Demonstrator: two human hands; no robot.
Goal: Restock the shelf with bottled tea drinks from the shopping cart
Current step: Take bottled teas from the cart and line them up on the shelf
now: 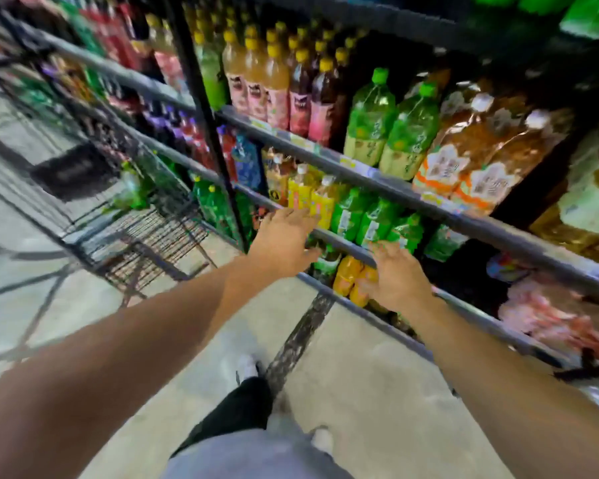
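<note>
Both hands out toward the shelf (pixel 388 188), holding nothing. Left hand (pixel 284 236) flat, fingers straight and together, reaching over the shelf edge toward the yellow bottles (pixel 312 198); fingertips near or touching the labels, too blurred to tell which. Right hand (pixel 398 278) spread, fingers loose, hovering in front of the orange bottles (pixel 355 281) on the lower level, just below the rail under the small green bottles (pixel 363 219).

Tea drinks in several places: small green bottles standing in a row to the right of the yellow ones; two large green bottles (pixel 391 122) with green caps one level up; large amber bottles (pixel 478 153) with white caps and orange labels to their right; tall bottles with yellow caps (pixel 277 81) and pink labels further left on that same level.

Shopping cart (pixel 132 216) on the left, drawn up close to the shelving, wire basket tilted in the wide view. One green bottle (pixel 132 191) lying inside it, blurred. Dark flap (pixel 73 171) at the cart's far end.

Below, grey floor (pixel 377 392) with a dark worn streak, two white shoes (pixel 249 366), dark trousers, grey shirt hem at the near edge.
</note>
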